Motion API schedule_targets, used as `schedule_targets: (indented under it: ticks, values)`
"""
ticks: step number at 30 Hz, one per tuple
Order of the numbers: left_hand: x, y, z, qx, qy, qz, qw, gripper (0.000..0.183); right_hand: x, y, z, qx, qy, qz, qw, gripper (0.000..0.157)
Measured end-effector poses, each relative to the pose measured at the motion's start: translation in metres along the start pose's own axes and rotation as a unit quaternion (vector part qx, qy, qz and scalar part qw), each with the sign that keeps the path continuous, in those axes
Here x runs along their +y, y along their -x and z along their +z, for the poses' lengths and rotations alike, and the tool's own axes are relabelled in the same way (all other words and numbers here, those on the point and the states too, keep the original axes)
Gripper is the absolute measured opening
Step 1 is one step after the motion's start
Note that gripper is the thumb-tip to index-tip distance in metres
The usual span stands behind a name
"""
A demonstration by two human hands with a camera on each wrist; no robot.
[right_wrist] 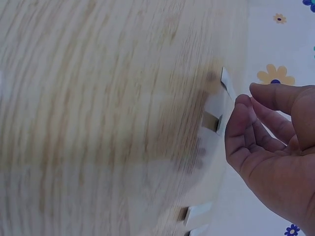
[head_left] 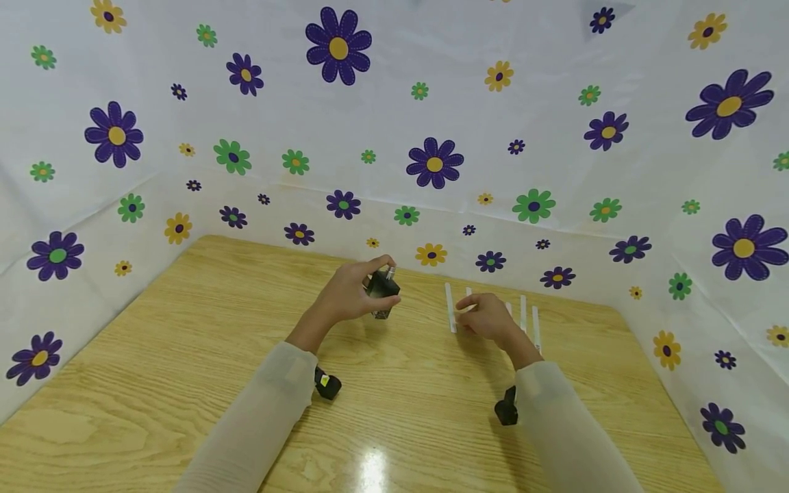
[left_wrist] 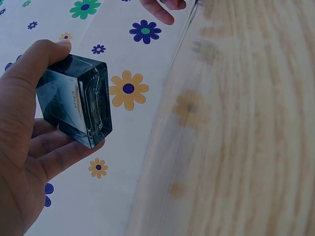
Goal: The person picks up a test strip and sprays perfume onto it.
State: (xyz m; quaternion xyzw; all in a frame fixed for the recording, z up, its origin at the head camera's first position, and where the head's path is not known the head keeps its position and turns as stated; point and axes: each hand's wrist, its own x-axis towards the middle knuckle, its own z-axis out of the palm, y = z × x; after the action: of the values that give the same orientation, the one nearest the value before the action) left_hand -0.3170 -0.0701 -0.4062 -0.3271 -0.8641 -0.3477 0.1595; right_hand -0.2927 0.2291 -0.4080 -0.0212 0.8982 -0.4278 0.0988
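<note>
In the head view, my left hand [head_left: 354, 291] grips a dark glass perfume bottle [head_left: 383, 291] with a clear nozzle, a finger over its top. The left wrist view shows the bottle [left_wrist: 78, 98] tilted, between the thumb above and the fingers below. To its right, my right hand [head_left: 490, 318] pinches a narrow white paper strip [head_left: 451, 308] at its fingertips. From the right wrist, the strip [right_wrist: 225, 81] runs up to where thumb and forefinger meet; the exact contact is partly hidden. More white strips [head_left: 523, 313] lie beneath and beside this hand.
The wood-grain table [head_left: 394, 383] reaches back to a white flowered sheet [head_left: 382, 123], which also hangs at both sides. A dark wrist device [head_left: 329, 385] shows at the left sleeve, another dark one [head_left: 507, 411] at the right sleeve.
</note>
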Motion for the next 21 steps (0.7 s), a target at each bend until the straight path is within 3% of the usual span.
schedule_targets:
  ticks: [13, 21]
  values:
    - [-0.003, 0.001, 0.003, 0.000, -0.002, 0.005, 1.0000, 0.052, 0.015, 0.015, -0.031, 0.001, 0.012, -0.004, 1.000, 0.034]
    - [-0.002, 0.001, 0.003, 0.004, 0.005, 0.009, 0.9999, 0.051, 0.034, 0.024, -0.052, 0.006, 0.053, 0.003, 0.999, 0.034]
